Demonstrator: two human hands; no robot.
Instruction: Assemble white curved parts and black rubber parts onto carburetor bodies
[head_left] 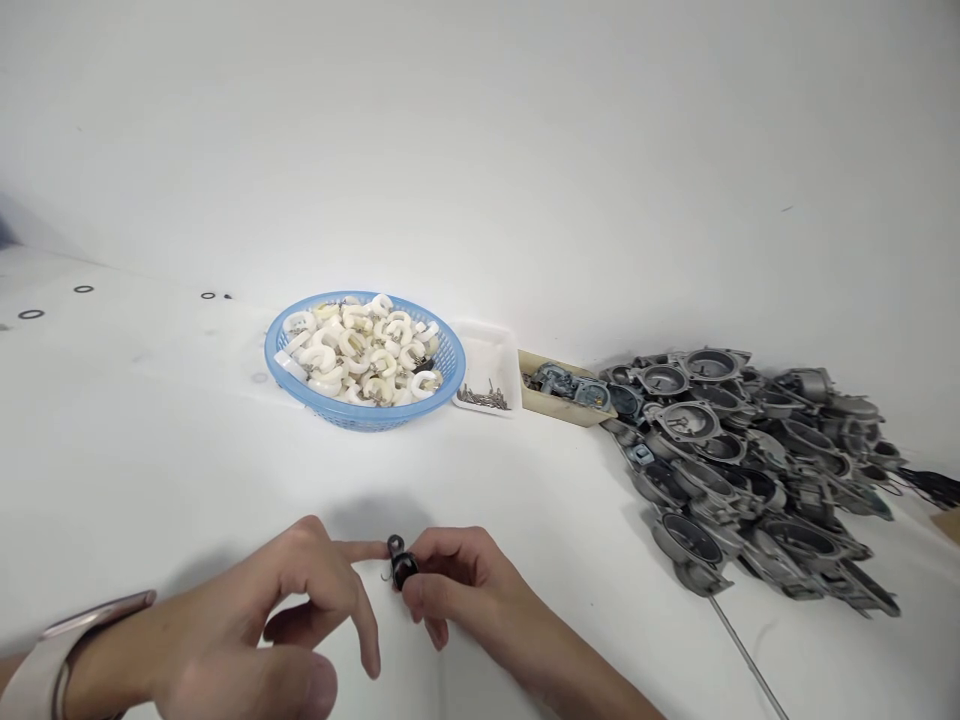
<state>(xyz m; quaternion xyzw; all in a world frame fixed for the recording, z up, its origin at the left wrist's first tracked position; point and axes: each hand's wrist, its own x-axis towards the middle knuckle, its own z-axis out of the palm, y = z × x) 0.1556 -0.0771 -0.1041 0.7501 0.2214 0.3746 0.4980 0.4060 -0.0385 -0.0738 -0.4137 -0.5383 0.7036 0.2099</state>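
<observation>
Between the fingers and thumb of my right hand point(469, 585) is a small black part point(403, 568) with a ring-shaped end and a thin curved wire at its side. I cannot make out its exact kind. The index finger of my left hand point(300, 600) reaches across and touches the ring end. Its other fingers are apart and loosely bent, with nothing in them. A watch with a light band point(49, 665) is on the left wrist. Both hands are just above the white table, near its front.
A blue basket point(367, 418) holds many white ring-shaped plastic parts. Beside it are a white tray point(487, 350) with small metal pins and a cream box point(559, 408) with metal parts. Grey metal housings point(720, 450) are piled at right, a thin rod point(746, 655) before them. Black rings point(31, 314) lie far left.
</observation>
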